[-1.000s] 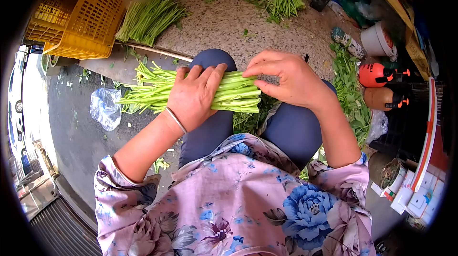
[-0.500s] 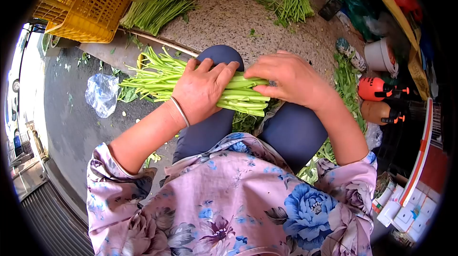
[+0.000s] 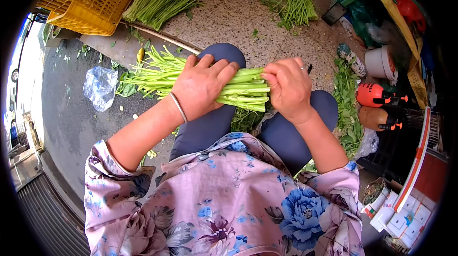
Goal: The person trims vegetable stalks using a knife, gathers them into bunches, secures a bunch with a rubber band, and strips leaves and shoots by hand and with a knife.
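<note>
A bundle of green stems (image 3: 243, 94) lies across my left thigh, thick cut ends to the right and thinner ends to the left. My left hand (image 3: 202, 83), with a bracelet at the wrist, is wrapped over the middle of the bundle and presses it down. At the upper corner of the cut ends, my right hand (image 3: 287, 85) has thumb and fingers pinched together on a stem end. Its lower fingers are curled in, and what lies inside them is hidden.
A yellow crate (image 3: 98, 5) stands at the upper left beside a stem pile (image 3: 162, 3). Another pile (image 3: 296, 5) lies farther right. A plastic bag (image 3: 100, 88) is on the left ground. Loose leaves (image 3: 347, 108), a white bucket (image 3: 379, 62) and a red sprayer (image 3: 369, 94) are at right.
The fingers of my right hand have closed into a pinch at the stem ends, and that hand has turned more upright. My left hand keeps its hold on the bundle. The camera view has shifted slightly.
</note>
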Available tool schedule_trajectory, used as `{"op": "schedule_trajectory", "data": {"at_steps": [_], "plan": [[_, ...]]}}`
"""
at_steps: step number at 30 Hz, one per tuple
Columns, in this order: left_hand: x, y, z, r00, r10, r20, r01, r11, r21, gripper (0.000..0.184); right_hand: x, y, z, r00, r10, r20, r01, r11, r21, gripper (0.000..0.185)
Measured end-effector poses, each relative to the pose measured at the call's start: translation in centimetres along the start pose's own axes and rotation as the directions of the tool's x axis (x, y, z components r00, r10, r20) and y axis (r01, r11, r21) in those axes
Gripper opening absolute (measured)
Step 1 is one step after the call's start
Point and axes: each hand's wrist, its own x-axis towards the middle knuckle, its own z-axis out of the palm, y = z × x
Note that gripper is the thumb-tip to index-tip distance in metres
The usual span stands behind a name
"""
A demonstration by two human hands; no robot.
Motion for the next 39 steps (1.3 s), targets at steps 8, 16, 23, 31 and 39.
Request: {"op": "schedule_trajectory", "data": {"at_steps": [8,16,23,31,39], "plan": [[-0.6,0.1,-0.1,0.998,-0.018,-0.053,0.017,1.0,-0.026,0.066,-4.4,1.7,-1.1,0.527,0.773,0.352,-0.826,0.564,-0.001,0.024],[-0.5,1.2,-0.7,0.998,-0.051,-0.049,0.051,0.999,0.015,0.074,-0.9,-5.4,0.6,0.703,0.704,0.102,-0.623,0.54,0.566,0.064],[-1.2,0.6,-0.6,0.992,-0.097,-0.085,0.086,0.989,-0.123,0.08,-2.0,-6.6,4.2,0.741,0.672,0.001,-0.477,0.526,0.704,0.037],[0.0,-0.3,-1.7,0.996,-0.078,0.041,0.082,0.993,-0.082,0.069,-1.2,-3.7,5.4,0.863,0.5,-0.076,-0.3,0.627,0.719,0.032],[-1.4,0.0,-1.1,0.994,-0.097,-0.05,0.095,0.995,-0.037,0.072,-2.9,-2.6,-4.2,0.759,0.613,-0.219,-0.424,0.721,0.548,0.051]]}}
